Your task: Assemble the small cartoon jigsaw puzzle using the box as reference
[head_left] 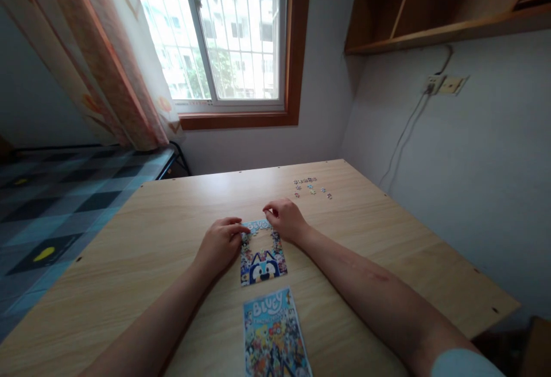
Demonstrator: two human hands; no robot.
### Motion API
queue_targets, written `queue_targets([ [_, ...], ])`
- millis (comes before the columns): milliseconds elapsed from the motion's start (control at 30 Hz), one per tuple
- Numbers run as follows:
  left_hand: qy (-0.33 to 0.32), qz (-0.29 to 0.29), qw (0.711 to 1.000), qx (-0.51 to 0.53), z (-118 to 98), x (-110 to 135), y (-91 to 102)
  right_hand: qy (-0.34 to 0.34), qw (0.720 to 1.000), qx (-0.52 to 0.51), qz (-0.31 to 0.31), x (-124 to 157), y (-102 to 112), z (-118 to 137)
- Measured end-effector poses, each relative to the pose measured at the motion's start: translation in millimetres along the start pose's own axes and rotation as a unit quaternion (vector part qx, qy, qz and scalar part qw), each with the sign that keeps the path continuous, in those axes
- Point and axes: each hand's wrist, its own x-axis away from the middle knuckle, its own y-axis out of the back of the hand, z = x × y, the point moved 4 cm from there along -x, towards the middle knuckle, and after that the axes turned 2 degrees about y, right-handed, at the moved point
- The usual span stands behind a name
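Note:
A small, partly assembled jigsaw puzzle (262, 259) with a blue cartoon dog lies on the wooden table (142, 233); a gap shows in its middle. My left hand (218, 244) rests at the puzzle's upper left edge, fingers curled and touching the top pieces. My right hand (284, 218) is at the upper right corner, fingertips pinched together on the top row; what they grip is too small to make out. A printed reference picture (274, 334) of the same design lies nearer to me.
Several loose puzzle pieces (310, 187) lie scattered farther back on the table, to the right. A window (224, 32) and curtain (107, 55) are behind, a bed with a checked cover (55, 205) on the left, a wall shelf (439, 4) at upper right.

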Motion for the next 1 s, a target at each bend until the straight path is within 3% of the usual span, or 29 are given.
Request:
queue_targets([
  [133,0.007,-0.001,1.000,0.011,1.7,-0.2,0.0,-0.014,1.000,-0.007,-0.026,-1.4,0.7,-6.6],
  [300,0.018,-0.005,0.999,0.031,3.5,-0.3,0.9,-0.089,0.995,-0.007,-0.042,-8.1,7.3,-26.7],
  [433,0.021,-0.004,0.999,0.031,4.8,-0.8,0.5,-0.123,0.988,0.084,-0.044,-17.7,32.3,-51.3],
  [600,0.021,-0.003,0.999,0.027,3.6,0.0,1.0,-0.215,0.954,0.204,-0.050,-10.3,62.3,-104.7],
  [767,0.001,-0.012,0.999,0.040,0.3,0.8,2.4,-0.314,0.925,0.213,0.004,7.5,53.5,-142.7],
  [1000,-0.005,-0.015,0.999,0.031,2.3,1.1,-0.6,-0.304,0.927,0.220,0.020,5.2,43.5,-144.5],
])
